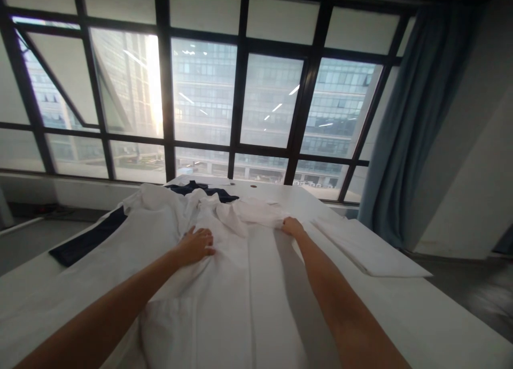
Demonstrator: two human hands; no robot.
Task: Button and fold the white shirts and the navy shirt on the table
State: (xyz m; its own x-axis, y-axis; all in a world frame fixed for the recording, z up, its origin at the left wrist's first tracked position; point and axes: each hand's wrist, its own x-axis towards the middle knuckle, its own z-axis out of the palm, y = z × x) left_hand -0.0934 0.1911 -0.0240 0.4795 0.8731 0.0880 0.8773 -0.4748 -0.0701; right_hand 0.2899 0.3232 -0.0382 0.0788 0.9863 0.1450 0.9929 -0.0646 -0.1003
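Across white table (pixel 420 307), spread out but creased, unfolded. Resting open left hand (pixel 196 246) on white garment (pixel 224 289), pinching edge with right hand (pixel 293 227).

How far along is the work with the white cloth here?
Looks done: the near part of the white cloth lies spread, and a folded white piece lies flat to the right. In hand: the left hand presses on it; the right hand seems to pinch its edge. Probably left: the bunched far end and the creases by the left hand.
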